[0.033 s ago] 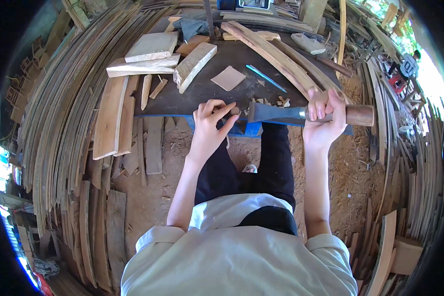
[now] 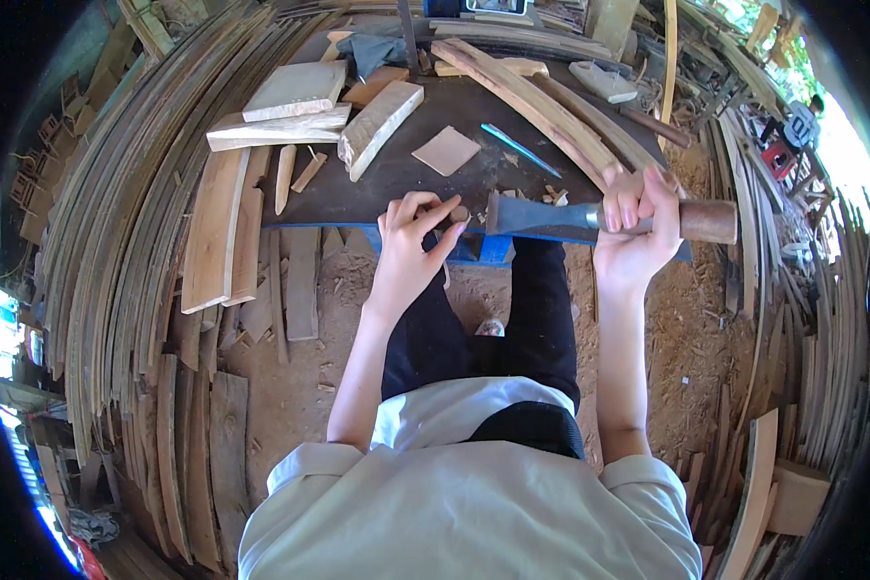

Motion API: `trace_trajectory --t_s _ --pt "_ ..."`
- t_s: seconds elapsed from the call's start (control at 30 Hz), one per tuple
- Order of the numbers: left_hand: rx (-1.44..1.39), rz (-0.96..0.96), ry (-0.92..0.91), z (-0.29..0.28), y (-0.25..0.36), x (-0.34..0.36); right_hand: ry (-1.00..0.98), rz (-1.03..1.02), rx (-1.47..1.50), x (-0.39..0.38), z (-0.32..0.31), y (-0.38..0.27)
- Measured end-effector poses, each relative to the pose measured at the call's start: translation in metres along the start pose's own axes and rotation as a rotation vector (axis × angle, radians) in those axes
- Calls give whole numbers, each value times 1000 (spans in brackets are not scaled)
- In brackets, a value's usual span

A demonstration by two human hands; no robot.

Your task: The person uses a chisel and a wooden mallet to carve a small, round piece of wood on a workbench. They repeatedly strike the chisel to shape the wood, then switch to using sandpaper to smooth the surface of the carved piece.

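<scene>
A dark-topped bench [image 2: 358, 205] with a blue edge is seen from above, in front of a person in a pale shirt [image 2: 464, 503]. At its near edge, a small round-ended wooden piece [image 2: 460, 215] is pinched between thumb and fingers of the left hand [image 2: 418, 237]; most of the piece is hidden by the fingers. A wide chisel [image 2: 536, 217] is gripped in the right hand [image 2: 636, 242], whose fingers are wrapped around it where the wooden handle begins. The blade is pointed left, its edge just beside the wooden piece, with a narrow gap between them. Beyond the blade, wood chips [image 2: 556, 197], a slim blue stick [image 2: 520, 151] and a tan square [image 2: 446, 150] are laid out. Pale wooden blocks [image 2: 384, 129] are placed farther left, and a long timber [image 2: 527, 104] is set slantwise at right.
</scene>
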State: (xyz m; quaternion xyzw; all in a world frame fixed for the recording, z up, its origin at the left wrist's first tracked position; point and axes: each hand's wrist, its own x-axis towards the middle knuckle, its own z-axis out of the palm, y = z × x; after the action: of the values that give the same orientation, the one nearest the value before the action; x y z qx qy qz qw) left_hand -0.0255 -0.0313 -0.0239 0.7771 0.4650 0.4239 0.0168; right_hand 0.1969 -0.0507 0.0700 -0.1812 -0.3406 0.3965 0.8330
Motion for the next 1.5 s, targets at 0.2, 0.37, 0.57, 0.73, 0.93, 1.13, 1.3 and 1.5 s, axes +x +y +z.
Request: trace_trajectory --t_s 0.2,0.37,0.57,0.73,0.93,1.13,1.3,1.5 --pt "-210 -50 3 0 -4 3 -96 21 -3 4 33 -2" --pt "-193 -49 7 4 -9 1 -118 36 -103 9 49 10" --pt "-180 -30 21 5 -9 0 -122 85 -181 15 56 10" --pt "-208 -18 27 6 -11 2 -123 117 -163 17 64 13" --pt "-205 -12 42 6 -10 2 -149 94 -136 19 67 18" --pt "-198 -18 48 7 -11 2 -139 98 -168 20 70 21" --pt "-213 -20 78 8 -13 1 -109 114 -233 16 78 19" --pt "-234 -5 111 11 -16 0 -144 111 -249 14 81 19"
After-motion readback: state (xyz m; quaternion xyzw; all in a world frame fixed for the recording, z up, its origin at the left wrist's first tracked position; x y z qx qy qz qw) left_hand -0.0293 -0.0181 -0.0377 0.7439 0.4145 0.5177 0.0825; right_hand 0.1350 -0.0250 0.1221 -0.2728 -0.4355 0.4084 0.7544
